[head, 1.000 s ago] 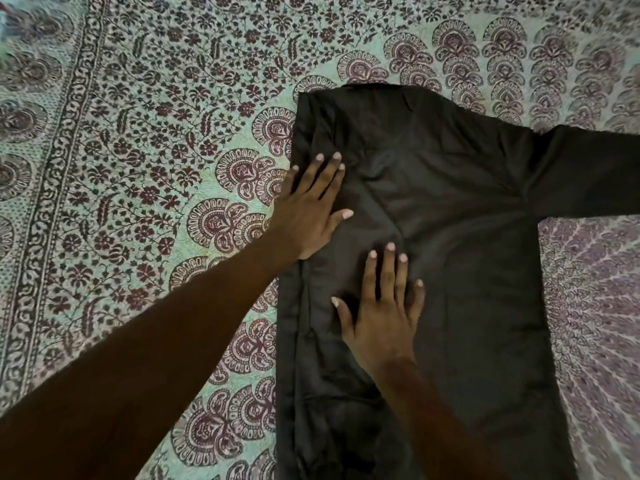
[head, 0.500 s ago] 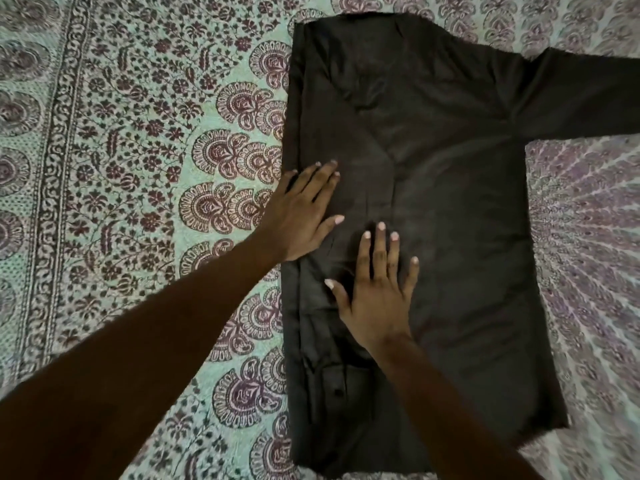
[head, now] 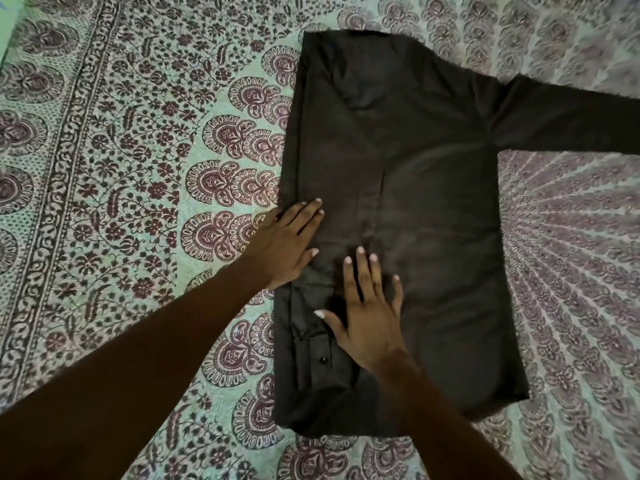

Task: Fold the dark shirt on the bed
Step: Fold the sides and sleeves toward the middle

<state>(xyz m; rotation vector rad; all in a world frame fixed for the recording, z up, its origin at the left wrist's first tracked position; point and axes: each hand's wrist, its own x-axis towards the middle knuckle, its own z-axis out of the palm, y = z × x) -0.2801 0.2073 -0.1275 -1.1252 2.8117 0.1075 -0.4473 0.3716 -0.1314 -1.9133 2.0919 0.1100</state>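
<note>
open bedspread (head: 121,202) left of the dark shirt (head: 415,202), outstretched sleeve (head: 571,123) crossing the right side

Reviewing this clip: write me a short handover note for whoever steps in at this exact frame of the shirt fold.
Left hand: open, flat across the shirt's folded left edge.
Right hand: open, flat on the folded-in panel near the lower middle.
Shirt: spread on the patterned bedsheet, collar end away from you.
Done: left side is folded in over the body; a button shows on that flap.
Left: the right sleeve lies stretched out to the right; fold that side in, then fold the length.
</note>
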